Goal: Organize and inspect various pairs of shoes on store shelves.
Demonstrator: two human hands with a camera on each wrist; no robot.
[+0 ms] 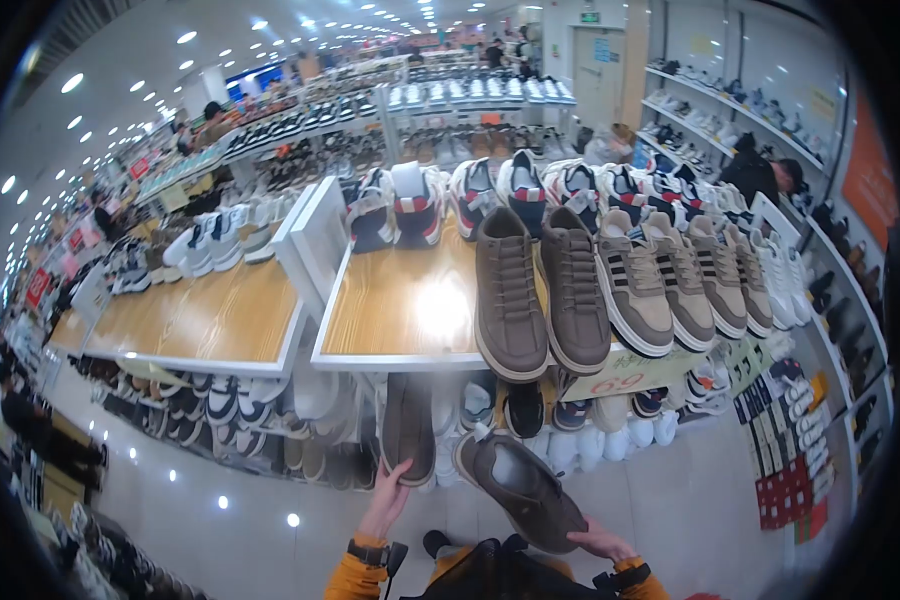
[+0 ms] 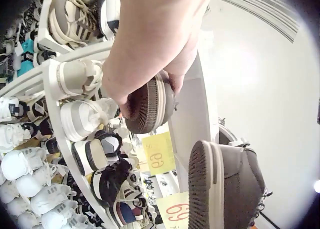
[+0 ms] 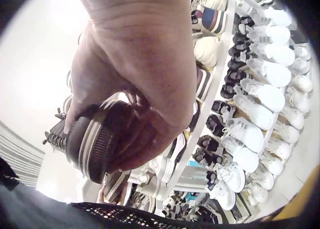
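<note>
My left hand (image 1: 388, 502) grips a dark brown shoe (image 1: 407, 425) by its near end, in front of the display shelf. Thumb and fingers wrap that end in the left wrist view, with the ribbed sole (image 2: 144, 108) showing between them. At the lower right, my right hand (image 1: 602, 541) holds a matching dark brown shoe (image 1: 522, 490) by the toe, its opening facing up and a small white tag at the heel. The right wrist view shows this shoe's pale-edged sole (image 3: 95, 141) pinched between thumb and fingers.
A wood-topped shelf (image 1: 400, 300) carries a brown pair (image 1: 510, 290), beige striped sneakers (image 1: 635, 285) and several navy-and-white shoes (image 1: 415, 205). A yellow price sign (image 1: 620, 378) hangs at its front edge. More shoes fill the lower tiers; a tiled floor (image 1: 270, 500) lies below.
</note>
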